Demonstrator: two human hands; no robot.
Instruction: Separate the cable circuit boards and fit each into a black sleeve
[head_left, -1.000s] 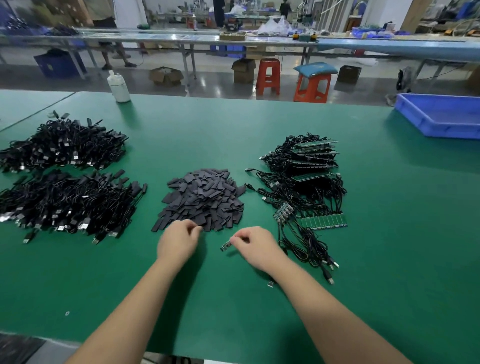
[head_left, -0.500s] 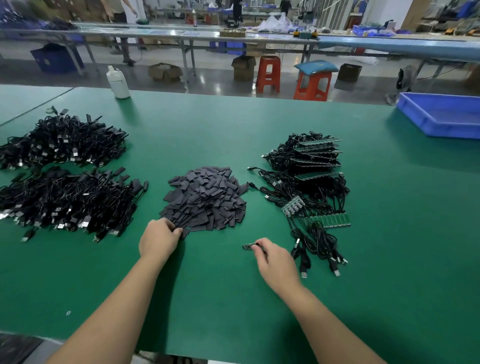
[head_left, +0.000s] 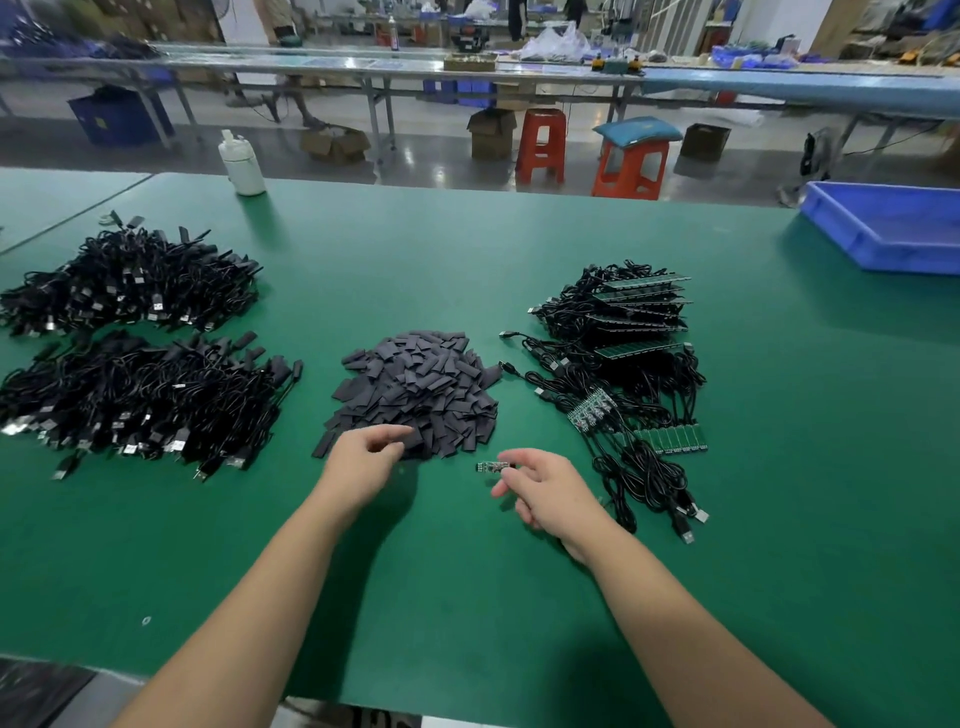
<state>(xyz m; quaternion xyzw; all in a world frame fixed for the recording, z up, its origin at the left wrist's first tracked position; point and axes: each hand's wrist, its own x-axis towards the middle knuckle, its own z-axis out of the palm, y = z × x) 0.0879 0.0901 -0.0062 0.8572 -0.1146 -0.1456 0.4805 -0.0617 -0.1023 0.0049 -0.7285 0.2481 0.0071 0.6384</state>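
Right hand pinches a light, stiff board by its end; left hand, loosely curled, holds nothing at the limp sleeves.

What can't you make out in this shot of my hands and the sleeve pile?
All in the head view:
- Left hand: whether its curled fingers hold a sleeve from the black sleeve pile; they cover the spot.
- Small circuit board pinched by the right hand: components too small; its cable runs under the hand.
- Far workbenches: blurred.
- Blue tray: cut by right edge.

Left hand off sleeve pile
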